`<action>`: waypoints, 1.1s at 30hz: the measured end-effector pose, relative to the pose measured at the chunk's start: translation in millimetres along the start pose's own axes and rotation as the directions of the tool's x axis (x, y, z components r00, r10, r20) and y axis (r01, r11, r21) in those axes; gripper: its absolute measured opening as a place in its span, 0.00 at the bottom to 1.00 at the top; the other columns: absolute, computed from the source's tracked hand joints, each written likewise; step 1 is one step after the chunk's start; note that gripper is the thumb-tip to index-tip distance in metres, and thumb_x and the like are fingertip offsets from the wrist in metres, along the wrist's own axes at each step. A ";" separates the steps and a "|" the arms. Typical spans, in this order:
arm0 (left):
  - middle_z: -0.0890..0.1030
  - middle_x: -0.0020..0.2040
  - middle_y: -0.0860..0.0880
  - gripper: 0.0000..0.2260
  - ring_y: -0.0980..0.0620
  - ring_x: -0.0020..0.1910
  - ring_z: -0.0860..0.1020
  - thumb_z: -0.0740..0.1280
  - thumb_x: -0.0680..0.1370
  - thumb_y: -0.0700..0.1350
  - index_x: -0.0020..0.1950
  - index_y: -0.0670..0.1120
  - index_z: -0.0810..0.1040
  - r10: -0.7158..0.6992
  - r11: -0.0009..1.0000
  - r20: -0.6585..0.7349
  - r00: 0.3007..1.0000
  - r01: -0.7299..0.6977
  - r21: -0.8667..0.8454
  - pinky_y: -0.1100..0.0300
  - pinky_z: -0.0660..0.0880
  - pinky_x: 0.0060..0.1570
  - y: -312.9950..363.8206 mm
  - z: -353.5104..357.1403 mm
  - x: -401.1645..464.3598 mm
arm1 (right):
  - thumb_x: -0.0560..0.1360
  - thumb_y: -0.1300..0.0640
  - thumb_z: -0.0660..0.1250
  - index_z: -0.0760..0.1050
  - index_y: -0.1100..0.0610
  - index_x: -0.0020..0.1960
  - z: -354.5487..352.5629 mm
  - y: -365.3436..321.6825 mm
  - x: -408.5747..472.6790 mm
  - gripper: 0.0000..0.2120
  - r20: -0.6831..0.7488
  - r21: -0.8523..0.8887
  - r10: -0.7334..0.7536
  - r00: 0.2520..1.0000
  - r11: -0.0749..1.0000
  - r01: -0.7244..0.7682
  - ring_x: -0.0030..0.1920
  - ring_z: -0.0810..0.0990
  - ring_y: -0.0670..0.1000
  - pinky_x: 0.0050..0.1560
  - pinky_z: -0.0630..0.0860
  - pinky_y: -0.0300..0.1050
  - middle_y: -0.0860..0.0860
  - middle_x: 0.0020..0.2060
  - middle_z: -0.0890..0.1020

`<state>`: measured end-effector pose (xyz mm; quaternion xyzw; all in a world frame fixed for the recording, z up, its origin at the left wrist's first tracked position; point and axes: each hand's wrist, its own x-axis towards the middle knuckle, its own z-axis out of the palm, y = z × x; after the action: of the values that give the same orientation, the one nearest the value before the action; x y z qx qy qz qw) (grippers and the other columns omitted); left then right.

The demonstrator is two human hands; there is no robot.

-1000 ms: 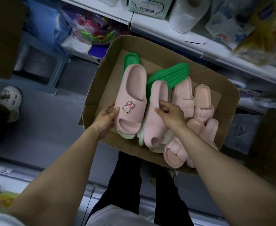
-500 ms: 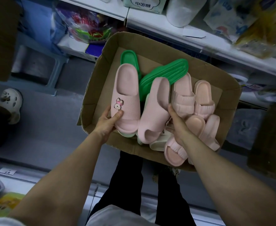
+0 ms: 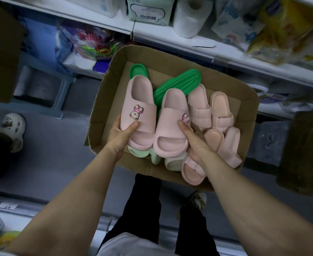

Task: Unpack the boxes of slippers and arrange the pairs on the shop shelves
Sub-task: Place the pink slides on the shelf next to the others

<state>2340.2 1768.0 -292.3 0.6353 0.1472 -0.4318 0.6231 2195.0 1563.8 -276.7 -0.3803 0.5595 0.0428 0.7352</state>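
Pink slippers [image 3: 171,122], one in each grip

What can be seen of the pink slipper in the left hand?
The pink slipper looks like soft, matte foam with a thick sole, a wide ribbed strap and an open toe that points at the camera. A bear charm sits on the strap. It lies sole down in the cardboard box, over a pale green slipper and partly over a green one. The left hand grips its toe end, thumb on the strap. Its mate lies alongside.
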 end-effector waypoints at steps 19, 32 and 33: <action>0.77 0.69 0.51 0.40 0.50 0.68 0.75 0.80 0.66 0.48 0.75 0.54 0.67 0.377 0.912 0.358 0.854 -0.410 0.018 0.48 0.72 0.68 -22.9 261.7 -194.0 | 0.66 0.57 0.78 0.68 0.51 0.75 -265.9 -49.3 -203.1 0.40 -0.150 0.210 -0.531 0.834 0.807 0.552 0.61 0.81 0.49 0.60 0.79 0.48 0.50 0.65 0.79; 0.76 0.71 0.51 0.47 0.47 0.69 0.75 0.79 0.66 0.46 0.80 0.53 0.59 0.530 0.769 0.697 0.483 -0.620 -0.156 0.41 0.69 0.70 29.1 506.4 -368.2 | 0.61 0.55 0.80 0.66 0.51 0.76 -479.8 -144.7 -386.4 0.46 -0.328 0.261 -0.850 0.412 0.337 0.904 0.63 0.81 0.49 0.54 0.81 0.44 0.50 0.66 0.80; 0.76 0.70 0.51 0.47 0.47 0.69 0.75 0.79 0.66 0.46 0.80 0.54 0.58 0.535 0.759 0.712 0.455 -0.628 -0.170 0.40 0.69 0.70 38.2 521.7 -378.6 | 0.61 0.55 0.80 0.66 0.52 0.76 -490.1 -155.9 -395.3 0.46 -0.340 0.268 -0.859 0.383 0.302 0.915 0.63 0.81 0.49 0.54 0.81 0.43 0.49 0.66 0.80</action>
<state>1956.3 1414.7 88.2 0.4568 -0.3633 -0.4139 0.6986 1737.6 1299.4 99.6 -0.4613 0.2979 -0.5149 0.6583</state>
